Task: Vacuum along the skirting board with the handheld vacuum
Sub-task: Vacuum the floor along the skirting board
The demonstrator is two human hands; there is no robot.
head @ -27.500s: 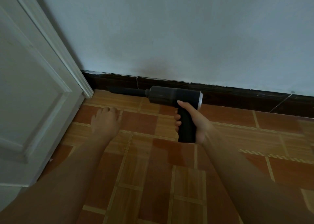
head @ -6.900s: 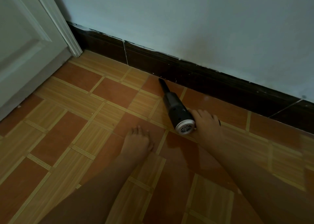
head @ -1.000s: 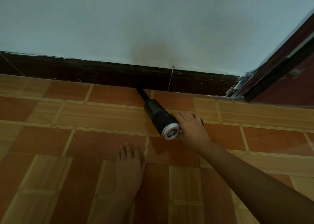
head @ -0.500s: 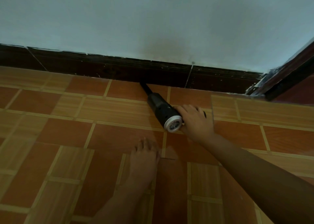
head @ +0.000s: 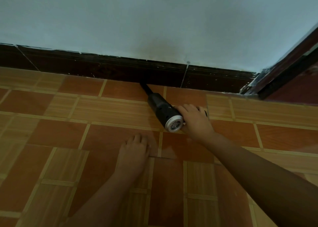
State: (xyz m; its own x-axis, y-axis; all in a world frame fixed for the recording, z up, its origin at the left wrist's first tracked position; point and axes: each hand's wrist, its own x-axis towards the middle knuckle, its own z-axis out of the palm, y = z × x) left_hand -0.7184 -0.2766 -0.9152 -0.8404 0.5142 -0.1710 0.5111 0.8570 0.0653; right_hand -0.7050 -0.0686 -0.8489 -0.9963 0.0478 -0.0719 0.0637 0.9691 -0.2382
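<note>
Gripped by the right hand (head: pixel 196 121), the handheld vacuum (head: pixel 162 110) is held nozzle-first against the skirting board (head: pixel 103 68), mid-sweep; a steady sideways slide is judged due next.

place: home room | tiled floor (head: pixel 51 158) | painted wall (head: pixel 154 20) | dark skirting board (head: pixel 103 70) | door frame (head: pixel 284 68)
</note>
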